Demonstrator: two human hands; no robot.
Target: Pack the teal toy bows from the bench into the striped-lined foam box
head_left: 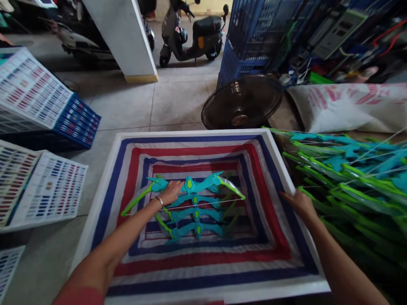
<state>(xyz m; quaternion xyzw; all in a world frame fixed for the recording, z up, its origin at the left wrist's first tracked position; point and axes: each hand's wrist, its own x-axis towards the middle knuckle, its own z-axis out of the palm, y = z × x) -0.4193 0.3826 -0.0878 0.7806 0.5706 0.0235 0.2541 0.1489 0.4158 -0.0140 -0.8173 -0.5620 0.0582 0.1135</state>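
My left hand [171, 192] is closed around the grip of a teal and green toy bow [203, 184], left of its middle, inside a large white-rimmed bin [187, 134]. Below this bow, several more toy bows [197, 229] of the same kind lie in a row in the bin, strings and limbs partly hidden. A red, white and blue striped sheet [267, 256] lines the bin. My right hand [300, 203] rests on the bin's right rim, its thumb over the edge and its other fingers hidden on the outer side.
A pile of toy bows [359, 169] lies right of the bin. Behind the bin stand a round fan [241, 101] and a white sack [349, 106]. Plastic crates [47, 186] are at the left, blue crates [254, 38] farther back. A scooter [193, 38] is parked beyond a pillar [121, 34].
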